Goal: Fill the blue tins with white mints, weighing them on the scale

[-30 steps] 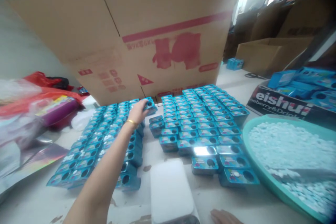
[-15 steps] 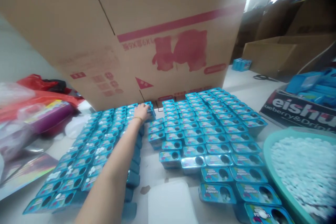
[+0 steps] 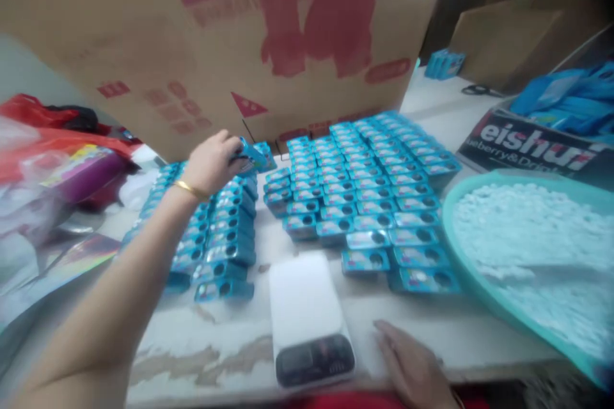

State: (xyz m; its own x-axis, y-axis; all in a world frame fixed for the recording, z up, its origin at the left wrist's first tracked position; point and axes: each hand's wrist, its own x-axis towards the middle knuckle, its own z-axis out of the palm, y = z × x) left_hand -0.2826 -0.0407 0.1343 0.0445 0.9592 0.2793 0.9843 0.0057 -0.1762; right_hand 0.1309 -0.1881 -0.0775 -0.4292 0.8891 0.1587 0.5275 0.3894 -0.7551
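My left hand [image 3: 215, 160], with a gold bangle at the wrist, is closed on a small tilted blue candy tin [image 3: 248, 158]. It holds the tin above the far end of the left block of blue candy tins [image 3: 228, 230], and the forearm hides part of that block. My right hand [image 3: 415, 361] lies by the table's front edge with its fingers stretched out and nothing in them. Left of it stands a white digital scale [image 3: 307, 300] with a dark display panel. A second block of tins [image 3: 369, 188], each with a dark round hole on top, fills the middle right.
A turquoise basin [image 3: 460, 262] of small white candies [image 3: 537, 230] stands at the right. Behind it are a dark printed box [image 3: 532, 140] of blue packs and a pair of scissors [image 3: 482, 89]. A large cardboard carton [image 3: 215, 64] walls the back. Plastic bags [image 3: 43, 140] lie left.
My left hand has come up and toward me from the far end of the left block with a tin in it. The view has tilted down, bringing in my right hand and the whole scale.
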